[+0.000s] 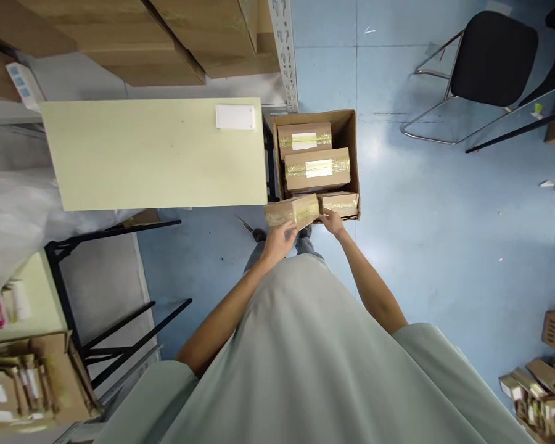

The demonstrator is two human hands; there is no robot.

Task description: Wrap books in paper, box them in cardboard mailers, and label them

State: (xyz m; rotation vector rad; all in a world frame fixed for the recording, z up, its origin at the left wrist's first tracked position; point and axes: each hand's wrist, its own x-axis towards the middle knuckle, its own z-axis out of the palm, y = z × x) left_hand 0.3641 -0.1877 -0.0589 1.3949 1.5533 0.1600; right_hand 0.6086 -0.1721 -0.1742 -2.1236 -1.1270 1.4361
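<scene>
A small taped cardboard box (290, 211) is tilted over the near left edge of a large open carton (357, 148). My left hand (280, 242) grips its near side with fingers bent around the edge. At the box's right end, the fingers of my right hand (333, 222) are closed on its corner, partly hidden. Just beyond my right hand, another taped cardboard box (340, 202) lies inside the carton. Farther in, a labelled box (318, 169) and a second labelled box (304, 139) sit one behind the other, with clear yellowish tape across them.
Left of the carton stands a pale green table (161, 154) bearing a white flat item (235, 116). Large cartons (139, 43) fill the far left. A black chair (497, 58) is at far right, and several small boxes (543, 391) lie at lower right.
</scene>
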